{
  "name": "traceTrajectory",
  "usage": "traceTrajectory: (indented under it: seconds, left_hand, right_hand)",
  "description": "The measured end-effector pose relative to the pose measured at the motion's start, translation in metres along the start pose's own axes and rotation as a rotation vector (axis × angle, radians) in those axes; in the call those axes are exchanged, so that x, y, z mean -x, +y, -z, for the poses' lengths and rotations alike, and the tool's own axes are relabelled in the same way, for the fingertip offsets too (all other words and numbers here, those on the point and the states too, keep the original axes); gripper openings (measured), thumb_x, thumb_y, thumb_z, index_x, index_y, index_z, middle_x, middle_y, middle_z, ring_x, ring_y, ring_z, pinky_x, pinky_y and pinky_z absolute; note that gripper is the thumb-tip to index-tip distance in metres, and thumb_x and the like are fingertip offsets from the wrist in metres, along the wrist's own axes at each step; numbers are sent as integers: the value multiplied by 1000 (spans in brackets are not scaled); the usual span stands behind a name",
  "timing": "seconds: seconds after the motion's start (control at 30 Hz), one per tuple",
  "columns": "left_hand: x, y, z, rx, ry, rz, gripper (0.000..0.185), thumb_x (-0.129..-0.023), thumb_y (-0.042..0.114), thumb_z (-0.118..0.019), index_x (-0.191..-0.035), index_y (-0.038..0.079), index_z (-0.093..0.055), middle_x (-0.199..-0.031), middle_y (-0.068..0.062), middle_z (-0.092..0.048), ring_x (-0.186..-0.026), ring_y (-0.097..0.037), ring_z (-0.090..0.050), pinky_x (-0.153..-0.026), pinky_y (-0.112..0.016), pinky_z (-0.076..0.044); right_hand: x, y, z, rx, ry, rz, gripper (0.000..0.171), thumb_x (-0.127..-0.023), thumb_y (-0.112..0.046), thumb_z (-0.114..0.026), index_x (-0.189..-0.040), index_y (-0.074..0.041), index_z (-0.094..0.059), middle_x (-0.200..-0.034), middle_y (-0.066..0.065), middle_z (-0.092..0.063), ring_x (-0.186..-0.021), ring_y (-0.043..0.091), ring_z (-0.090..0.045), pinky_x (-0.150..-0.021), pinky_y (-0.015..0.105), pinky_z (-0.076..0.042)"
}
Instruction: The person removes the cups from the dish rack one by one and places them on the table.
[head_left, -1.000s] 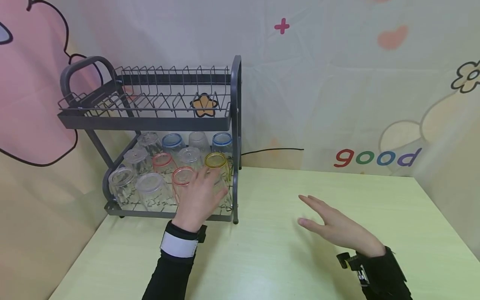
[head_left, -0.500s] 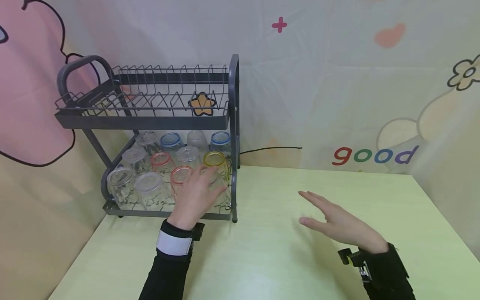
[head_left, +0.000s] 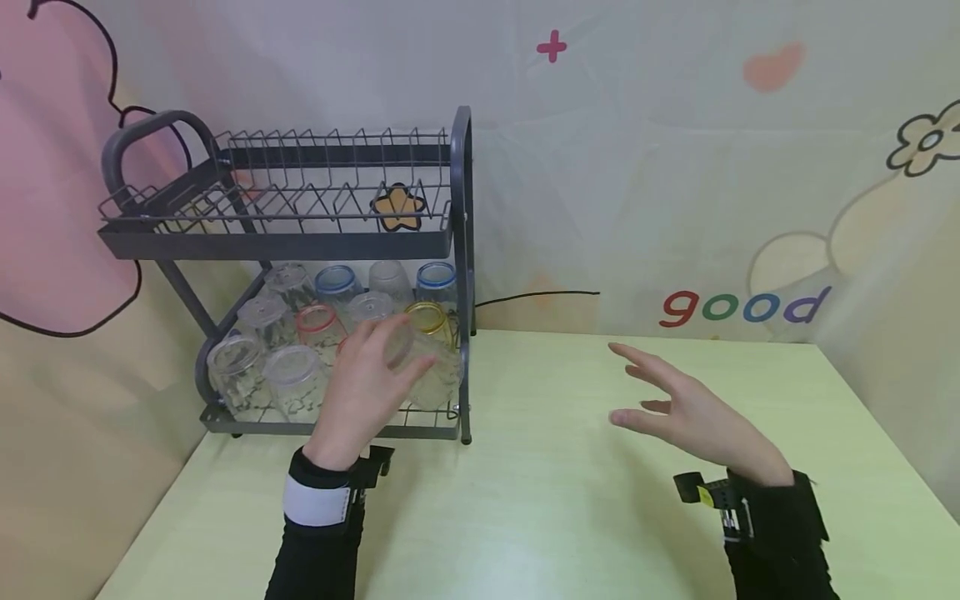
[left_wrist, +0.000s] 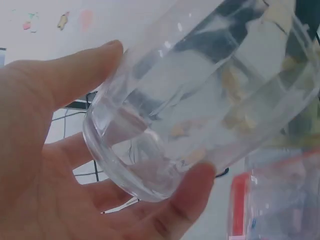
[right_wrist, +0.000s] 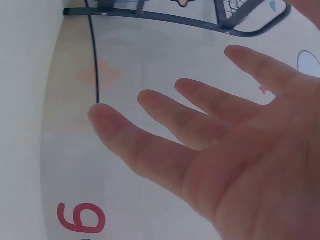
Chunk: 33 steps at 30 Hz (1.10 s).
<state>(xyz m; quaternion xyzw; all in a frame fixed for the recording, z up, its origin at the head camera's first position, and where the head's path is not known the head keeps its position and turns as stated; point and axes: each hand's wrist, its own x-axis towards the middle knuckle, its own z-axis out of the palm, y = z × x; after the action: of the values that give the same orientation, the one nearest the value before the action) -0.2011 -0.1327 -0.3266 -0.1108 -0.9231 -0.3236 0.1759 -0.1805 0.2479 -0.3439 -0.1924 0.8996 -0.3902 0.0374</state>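
A dark grey two-tier dish rack (head_left: 281,243) stands at the table's back left. Its lower tier holds several upturned glasses, some clear, some rimmed blue (head_left: 437,277), red (head_left: 317,318) or yellow (head_left: 429,317). My left hand (head_left: 378,362) reaches into the front right of that tier and grips a clear glass (head_left: 435,379). In the left wrist view my thumb (left_wrist: 75,75) and fingers curl round the glass (left_wrist: 200,100), with a red rim (left_wrist: 239,200) beside it. My right hand (head_left: 667,400) hovers open over the table, fingers spread (right_wrist: 165,107), holding nothing.
The rack's upper tier (head_left: 315,196) is bare wire with a star-shaped ornament (head_left: 397,208). A black cable (head_left: 540,294) runs along the wall behind the pale green table (head_left: 562,500). A patterned backdrop closes the back and both sides.
My left hand has shifted a little left and closed round the clear glass, now covering the front red-rimmed glass. My right hand has lifted slightly and moved farther from me.
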Motion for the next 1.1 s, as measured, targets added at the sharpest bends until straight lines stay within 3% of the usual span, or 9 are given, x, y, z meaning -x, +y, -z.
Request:
traceTrajectory:
  seconds: [0.23, 0.4, 0.73, 0.93, 1.1]
  left_hand:
    - [0, 11, -3, 125, 50, -51, 61, -87, 38, -74, -136, 8, -55, -133, -16, -54, -122, -34, -50, -99, -55, -41]
    - [-1, 20, -7, 202, 60, -36, 60, -88, 40, -72, -137, 10, -53, -133, -9, -55, -122, -27, -50, -99, -50, -43]
    - [-4, 31, -23, 473, -45, 29, 58, -89, 45, -69, -136, 17, -51, -134, -1, -52, -120, -24, -49, -86, -47, -51]
    - [-10, 40, -41, 653, -119, 32, 55, -91, 42, -68, -136, 20, -48, -137, -7, -46, -124, -26, -48, -80, -43, -56]
    - [-14, 46, -53, 780, -139, 21, 53, -92, 36, -68, -137, 16, -46, -134, -10, -47, -118, -25, -54, -74, -41, -58]
  right_hand:
    - [-4, -9, 4, -122, -4, 18, 78, -90, -36, -71, -151, -46, -24, -158, -5, -24, -132, 34, -45, -92, 45, -51]
    - [-6, -14, 0, -211, -13, 42, 79, -90, -28, -73, -152, -42, -26, -158, 1, -26, -123, 36, -54, -91, 42, -53]
    - [-24, -24, -10, -349, -33, 117, 79, -90, -18, -74, -153, -35, -29, -156, 4, -32, -116, 33, -60, -90, 38, -53]
    - [-33, -27, -15, -427, -38, 194, 80, -90, -9, -72, -155, -26, -28, -158, 0, -26, -125, 42, -50, -89, 37, -53]
    - [-38, -30, -16, -477, -14, 251, 83, -89, 0, -70, -156, -22, -26, -159, -1, -24, -135, 37, -40, -90, 38, -52]
